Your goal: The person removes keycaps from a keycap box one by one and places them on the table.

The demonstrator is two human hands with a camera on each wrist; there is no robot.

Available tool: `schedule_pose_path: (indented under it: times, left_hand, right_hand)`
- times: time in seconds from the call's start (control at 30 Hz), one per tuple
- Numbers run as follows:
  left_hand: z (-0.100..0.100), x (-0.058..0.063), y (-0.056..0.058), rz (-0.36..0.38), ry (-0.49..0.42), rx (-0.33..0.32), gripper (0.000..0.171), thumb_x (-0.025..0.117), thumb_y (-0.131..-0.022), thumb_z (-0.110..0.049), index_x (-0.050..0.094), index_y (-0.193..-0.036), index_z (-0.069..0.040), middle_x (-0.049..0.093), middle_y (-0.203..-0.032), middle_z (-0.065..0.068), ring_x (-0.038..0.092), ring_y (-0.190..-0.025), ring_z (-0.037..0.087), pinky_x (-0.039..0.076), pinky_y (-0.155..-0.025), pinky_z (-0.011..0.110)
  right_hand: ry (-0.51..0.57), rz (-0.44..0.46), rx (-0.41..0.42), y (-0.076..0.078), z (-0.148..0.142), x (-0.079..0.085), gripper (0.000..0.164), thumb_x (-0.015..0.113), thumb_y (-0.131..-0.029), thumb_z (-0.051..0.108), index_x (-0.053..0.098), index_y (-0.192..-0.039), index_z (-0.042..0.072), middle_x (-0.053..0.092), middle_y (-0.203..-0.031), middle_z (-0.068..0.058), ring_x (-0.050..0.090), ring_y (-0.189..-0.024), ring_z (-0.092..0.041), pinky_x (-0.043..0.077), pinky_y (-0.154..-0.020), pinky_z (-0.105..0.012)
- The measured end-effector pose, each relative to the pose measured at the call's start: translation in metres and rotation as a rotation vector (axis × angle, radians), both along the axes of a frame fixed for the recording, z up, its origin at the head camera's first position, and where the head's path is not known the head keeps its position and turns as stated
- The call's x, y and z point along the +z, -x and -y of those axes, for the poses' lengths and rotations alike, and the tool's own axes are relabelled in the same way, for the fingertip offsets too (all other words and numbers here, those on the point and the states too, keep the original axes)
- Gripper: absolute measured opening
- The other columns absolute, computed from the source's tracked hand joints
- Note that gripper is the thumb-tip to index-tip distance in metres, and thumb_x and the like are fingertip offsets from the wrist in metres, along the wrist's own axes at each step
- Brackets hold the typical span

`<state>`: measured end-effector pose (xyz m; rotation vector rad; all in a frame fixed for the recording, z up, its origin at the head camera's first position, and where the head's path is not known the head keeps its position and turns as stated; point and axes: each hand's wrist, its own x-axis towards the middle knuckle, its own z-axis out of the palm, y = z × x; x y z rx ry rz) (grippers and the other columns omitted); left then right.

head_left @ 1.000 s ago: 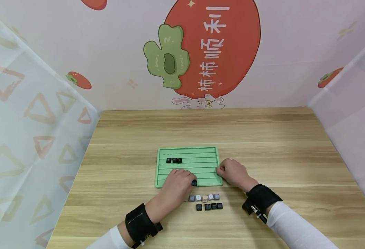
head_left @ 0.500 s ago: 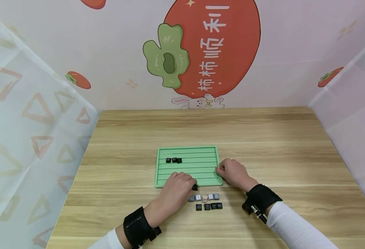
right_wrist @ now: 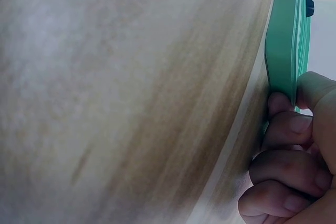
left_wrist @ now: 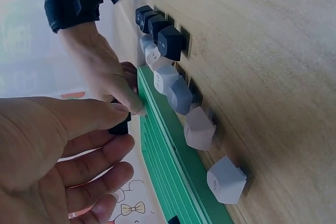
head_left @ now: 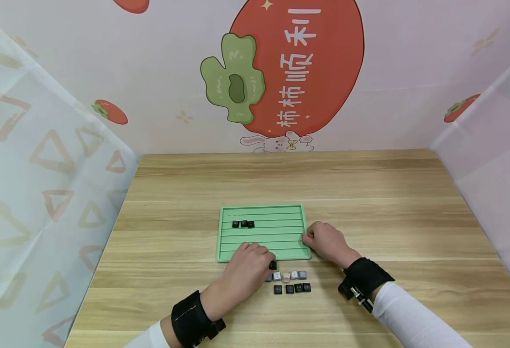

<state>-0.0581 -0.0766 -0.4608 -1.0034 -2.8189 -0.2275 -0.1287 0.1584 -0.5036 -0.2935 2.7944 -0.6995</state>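
My left hand (head_left: 249,266) pinches a black keycap (left_wrist: 121,124) between thumb and index finger, just in front of the near edge of a green ridged tray (head_left: 281,232). In the head view that keycap shows at the fingertips, above a row of grey, white and beige keycaps (head_left: 286,277). My right hand (head_left: 327,242) grips the tray's right edge, thumb on top and curled fingers below, as the right wrist view shows. Three black keycaps (head_left: 243,224) sit in an upper-left row of the tray.
Nearest me on the wooden table (head_left: 368,193) lies a row of several black keycaps (head_left: 289,289). A patterned cloth backdrop (head_left: 172,72) rises behind the table, with cloth sides at left and right.
My left hand has drawn back toward me with the black keycap, from over the tray's near edge to just in front of it. The right hand stays put on the tray.
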Motion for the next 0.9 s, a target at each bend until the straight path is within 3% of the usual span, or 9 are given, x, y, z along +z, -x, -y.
schedule_pose_path:
  times: [0.37,0.63,0.9]
  left_hand:
    - [0.003,0.002,-0.005,0.030,0.005,-0.009,0.016,0.069,-0.075,-0.020,0.072,-0.091,-0.019,0.067,-0.084,-0.007,0.057,-0.077,0.011,0.039,-0.067,0.027]
    - [0.005,0.001,-0.009,0.093,0.033,-0.028,0.016,0.073,-0.075,-0.024,0.072,-0.090,-0.019,0.067,-0.085,-0.007,0.058,-0.078,0.011,0.039,-0.067,0.027]
    - [0.003,0.000,-0.012,0.062,0.034,-0.050,0.010,0.071,-0.073,-0.019,0.071,-0.083,-0.019,0.064,-0.079,-0.009,0.055,-0.073,0.011,0.038,-0.066,0.027]
  right_hand:
    - [-0.006,0.006,0.000,0.001,0.000,-0.001,0.041,0.054,-0.086,0.027,0.038,-0.051,0.015,0.029,-0.049,0.006,0.033,-0.046,-0.012,0.024,-0.047,-0.027]
    - [0.005,0.000,0.010,0.001,0.000,-0.001,0.041,0.054,-0.086,0.025,0.037,-0.051,0.015,0.027,-0.049,0.006,0.030,-0.046,-0.012,0.022,-0.046,-0.027]
    - [-0.005,-0.002,0.006,0.001,0.000,-0.002,0.041,0.054,-0.086,0.025,0.037,-0.050,0.015,0.028,-0.048,0.006,0.031,-0.045,-0.011,0.023,-0.046,-0.027]
